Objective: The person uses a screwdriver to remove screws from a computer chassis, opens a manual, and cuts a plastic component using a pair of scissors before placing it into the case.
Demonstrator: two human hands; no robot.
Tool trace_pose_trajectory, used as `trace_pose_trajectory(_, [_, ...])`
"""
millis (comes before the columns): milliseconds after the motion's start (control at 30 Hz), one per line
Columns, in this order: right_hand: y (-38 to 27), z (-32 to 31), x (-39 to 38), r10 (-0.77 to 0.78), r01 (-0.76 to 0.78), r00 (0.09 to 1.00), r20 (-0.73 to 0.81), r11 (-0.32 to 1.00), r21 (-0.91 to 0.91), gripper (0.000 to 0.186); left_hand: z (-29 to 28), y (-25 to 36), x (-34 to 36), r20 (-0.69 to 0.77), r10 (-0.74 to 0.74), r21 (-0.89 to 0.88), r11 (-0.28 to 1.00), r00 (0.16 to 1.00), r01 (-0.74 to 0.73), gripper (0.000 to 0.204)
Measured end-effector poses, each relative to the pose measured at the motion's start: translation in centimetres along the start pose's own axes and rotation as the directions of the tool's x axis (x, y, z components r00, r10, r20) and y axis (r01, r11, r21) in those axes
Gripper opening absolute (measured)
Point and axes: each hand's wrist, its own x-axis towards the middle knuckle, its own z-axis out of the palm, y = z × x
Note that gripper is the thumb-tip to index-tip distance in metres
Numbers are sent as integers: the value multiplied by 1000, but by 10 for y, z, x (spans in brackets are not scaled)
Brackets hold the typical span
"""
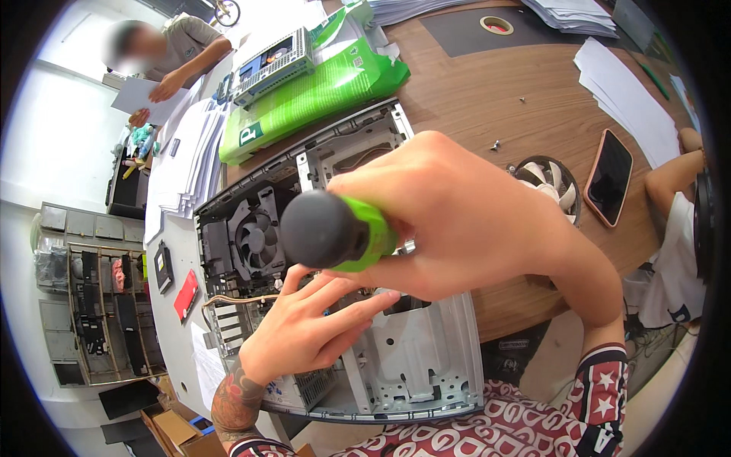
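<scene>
My right hand (457, 213) is closed round a green-and-black screwdriver (324, 228), held over an open computer case (411, 354); its tip is hidden behind the handle. Below the handle, my left hand (297, 331) rests in the case with its fingers apart, one extended to the right, another partly hidden behind the screwdriver. A black fan (255, 240) sits in the left part of the case, near a tan cable. A second fan (563, 186) with pale blades lies just beyond my right hand, partly covered by it.
Across the table (457, 84), a person (194, 53) holds paper. Another person's arm (666, 183) is at the right. Also around: a green package (320, 99) bearing a metal unit (274, 61), paper stacks (190, 167), a phone (609, 179), tape (496, 25), loose screws and a red item (185, 295).
</scene>
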Motion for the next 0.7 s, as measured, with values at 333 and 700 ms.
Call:
trace_pose_trajectory(333, [-2, -2, 4, -133, 125, 970, -205, 991, -53, 18, 2, -5, -3, -102, 9, -43, 999, 995, -14, 53])
trace_pose_trajectory(700, [1, 12, 6, -34, 56, 975, -219, 994, 93, 21, 7, -24, -13, -497, -326, -249, 941, 804, 228, 32])
